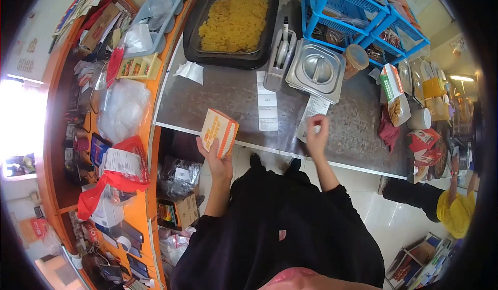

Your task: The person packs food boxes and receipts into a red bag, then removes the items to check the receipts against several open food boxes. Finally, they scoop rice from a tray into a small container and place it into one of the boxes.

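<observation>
My left hand (220,166) is closed around a folded cardboard food box (220,130), tan with orange lettering and an orange-and-white side, held up by the table's front edge. Over the right part of the metal table (228,93), my right hand (318,137) has its fingers curled in. A small white bit shows at the fingers, too small to name. Beside that hand, a printed paper slip (314,109) runs out from beneath a steel lidded container (317,71). Another long receipt (267,106) lies flat between my two hands.
A black tray (193,46) of yellow food stands at the back. Next to it is a narrow holder (280,75) with a marker. Blue baskets (340,23) rise at the back right. An orange counter (148,124) borders the left. A person in yellow (456,212) is at right.
</observation>
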The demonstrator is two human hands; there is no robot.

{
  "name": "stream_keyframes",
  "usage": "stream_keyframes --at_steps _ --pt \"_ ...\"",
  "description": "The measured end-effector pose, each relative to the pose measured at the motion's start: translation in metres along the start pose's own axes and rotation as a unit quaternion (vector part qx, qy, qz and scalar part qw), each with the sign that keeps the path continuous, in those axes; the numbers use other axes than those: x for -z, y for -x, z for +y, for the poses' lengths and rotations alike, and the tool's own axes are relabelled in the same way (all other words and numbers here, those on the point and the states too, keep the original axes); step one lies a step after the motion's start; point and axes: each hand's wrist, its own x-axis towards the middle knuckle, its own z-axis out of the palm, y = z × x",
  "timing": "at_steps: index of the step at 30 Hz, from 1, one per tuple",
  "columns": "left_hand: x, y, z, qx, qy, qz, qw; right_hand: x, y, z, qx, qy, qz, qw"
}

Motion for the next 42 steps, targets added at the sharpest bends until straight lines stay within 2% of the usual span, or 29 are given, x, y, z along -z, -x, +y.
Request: stream_keyframes --at_steps 2,4,6,9,12,13,16,17,18,20,21,24,25,28,32,33,36,40,42 --pt "0.005 -0.014 -0.003 0.007 0.01 -0.009 1.0 -0.036 0.008 -0.028 -0.011 -0.08 -0.112 0.99" --pt "-0.003 -0.021 -0.002 0.027 0.021 -0.021 0.999 -0.084 -0.004 -0.054 -0.098 -0.25 -0.074 0.96" --pt "-0.015 -0.029 0.002 0.049 0.037 -0.028 0.998 -0.12 -0.024 -0.055 -0.082 -0.173 -0.064 0.98" --pt "-0.029 -0.05 0.009 0.103 0.069 -0.077 0.989 -0.157 -0.034 -0.059 -0.118 -0.099 -0.021 0.988" --pt "-0.031 -0.074 0.014 0.161 0.121 -0.141 0.969 -0.156 -0.037 -0.087 -0.084 -0.104 -0.007 0.991" --pt "-0.035 -0.078 0.016 0.173 0.13 -0.152 0.964 -0.149 -0.044 -0.102 0.001 -0.021 0.026 0.999" --pt "-0.031 -0.095 0.017 0.215 0.153 -0.209 0.942 -0.127 -0.07 -0.104 -0.164 0.019 -0.079 0.983" --pt "-0.031 -0.098 0.018 0.22 0.151 -0.223 0.937 -0.133 -0.076 -0.076 -0.116 0.08 -0.054 0.989" --pt "-0.033 -0.1 0.016 0.225 0.15 -0.238 0.933 -0.127 -0.086 -0.082 -0.167 0.064 -0.088 0.98" --pt "-0.039 -0.099 0.013 0.198 0.108 -0.193 0.955 -0.115 -0.103 -0.1 -0.266 0.028 -0.159 0.95" --pt "-0.04 -0.098 0.012 0.182 0.087 -0.167 0.965 -0.118 -0.111 -0.092 -0.271 0.012 -0.15 0.951" --pt "-0.044 -0.096 0.006 0.164 0.082 -0.178 0.967 -0.115 -0.131 -0.09 -0.37 -0.105 -0.183 0.905" --pt "-0.045 -0.099 0.005 0.165 0.081 -0.176 0.967 -0.117 -0.137 -0.093 -0.41 -0.131 -0.144 0.891" --pt "-0.045 -0.104 -0.002 0.171 0.082 -0.166 0.968 -0.123 -0.143 -0.091 -0.404 -0.102 -0.111 0.902" --pt "-0.04 -0.112 -0.002 0.169 0.084 -0.168 0.968 -0.134 -0.125 -0.085 -0.285 -0.129 -0.016 0.95" --pt "-0.042 -0.111 0.0 0.165 0.081 -0.164 0.969 -0.137 -0.119 -0.087 -0.278 -0.161 0.009 0.947" --pt "-0.039 -0.114 -0.001 0.162 0.081 -0.17 0.969 -0.15 -0.095 -0.091 -0.16 -0.231 0.108 0.954" --pt "-0.035 -0.117 -0.001 0.169 0.089 -0.183 0.964 -0.15 -0.088 -0.095 -0.163 -0.287 0.09 0.94" --pt "-0.043 -0.101 0.006 0.138 0.043 -0.154 0.977 -0.15 -0.082 -0.094 -0.147 -0.244 0.083 0.955"
